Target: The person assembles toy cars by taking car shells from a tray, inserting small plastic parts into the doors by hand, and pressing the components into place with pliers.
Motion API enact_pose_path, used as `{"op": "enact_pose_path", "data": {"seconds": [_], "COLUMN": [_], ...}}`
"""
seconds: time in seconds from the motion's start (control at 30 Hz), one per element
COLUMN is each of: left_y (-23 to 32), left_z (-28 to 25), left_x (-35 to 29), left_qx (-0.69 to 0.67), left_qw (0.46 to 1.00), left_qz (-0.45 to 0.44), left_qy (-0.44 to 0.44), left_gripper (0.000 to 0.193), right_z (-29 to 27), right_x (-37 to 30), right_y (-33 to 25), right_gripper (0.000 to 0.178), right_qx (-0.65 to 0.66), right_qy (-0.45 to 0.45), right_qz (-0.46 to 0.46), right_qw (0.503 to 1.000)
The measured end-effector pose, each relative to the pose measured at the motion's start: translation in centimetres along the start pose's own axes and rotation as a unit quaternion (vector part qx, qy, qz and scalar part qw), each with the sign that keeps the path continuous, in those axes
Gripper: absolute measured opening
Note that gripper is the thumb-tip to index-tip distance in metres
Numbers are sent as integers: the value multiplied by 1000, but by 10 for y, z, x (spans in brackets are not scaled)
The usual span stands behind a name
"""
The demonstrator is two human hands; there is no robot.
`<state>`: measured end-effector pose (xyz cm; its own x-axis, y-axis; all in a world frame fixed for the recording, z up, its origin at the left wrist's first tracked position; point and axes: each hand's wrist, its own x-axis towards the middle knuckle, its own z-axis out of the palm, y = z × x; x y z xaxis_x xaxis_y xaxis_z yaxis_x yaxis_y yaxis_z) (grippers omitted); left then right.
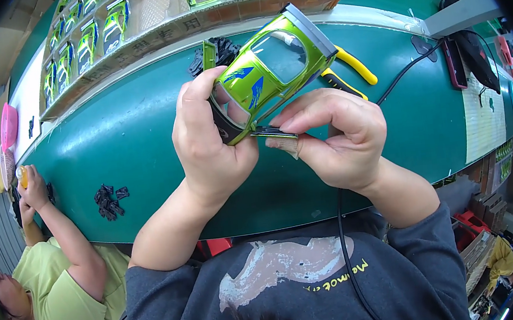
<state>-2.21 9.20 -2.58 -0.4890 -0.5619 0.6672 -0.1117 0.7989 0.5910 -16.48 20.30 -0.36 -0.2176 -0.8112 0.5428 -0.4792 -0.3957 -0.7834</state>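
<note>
My left hand (211, 146) is closed round the lower end of a shiny green toy car body (243, 67) with blue markings and open window holes. The car body is held tilted above the green tabletop. In my right hand (348, 138), the thumb and fingers pinch a thin black strip-shaped part (273, 132) against the near edge of the car body. A beige wrap covers the tip of one digit of that hand. Whether the strip is fastened to the body cannot be made out.
Yellow-and-black pliers (356, 65) lie beyond my right hand. Small black parts (108, 203) are heaped at left, with more behind the car body (226, 47). A cardboard box (174, 28) of green bodies stands at the back. A co-worker (69, 279) sits at left. A black cable (407, 72) crosses the right.
</note>
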Motion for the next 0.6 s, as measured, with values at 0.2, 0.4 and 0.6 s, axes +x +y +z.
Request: {"op": "enact_pose_path", "data": {"seconds": [0.2,0.4,0.6], "left_y": [-27,-49,-54], "left_z": [-17,-32,-33], "left_x": [14,29,32], "left_qx": [55,-119,-115], "left_qw": [993,964,956], "left_qz": [18,-130,-104], "left_qy": [99,198,248], "left_gripper": [42,35,31], "right_z": [6,10,54], "right_x": [15,46,61], "right_y": [2,30,27], "right_gripper": [20,22,27], "right_qx": [65,-168,-299], "right_qy": [-18,-109,-170], "right_qz": [166,189,65], "right_qw": [984,961,937]}}
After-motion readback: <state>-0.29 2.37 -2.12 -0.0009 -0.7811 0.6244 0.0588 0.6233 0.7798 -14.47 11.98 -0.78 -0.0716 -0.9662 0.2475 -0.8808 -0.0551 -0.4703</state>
